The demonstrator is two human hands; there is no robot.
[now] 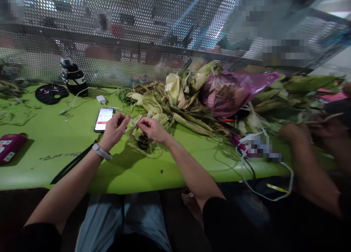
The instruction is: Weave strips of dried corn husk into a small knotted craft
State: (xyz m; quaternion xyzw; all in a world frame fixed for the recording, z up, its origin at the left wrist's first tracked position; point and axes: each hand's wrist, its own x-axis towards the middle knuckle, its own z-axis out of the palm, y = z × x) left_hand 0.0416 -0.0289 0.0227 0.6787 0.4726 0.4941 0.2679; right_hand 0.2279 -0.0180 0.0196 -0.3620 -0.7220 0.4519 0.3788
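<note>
Fingers (143, 122) of the right hand (154, 130) pinch husk (134, 127); left hand (115, 129), its hold unclear, is beside one phone (103, 116).

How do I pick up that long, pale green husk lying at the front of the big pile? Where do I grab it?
Probably pinch the long husk around its middle, coming from the front, the wearer's side. It lies lengthwise along the near edge of the pile, so its long edge faces you while other leaves crowd behind it. The right hand is the wearer's nearer one.
</note>
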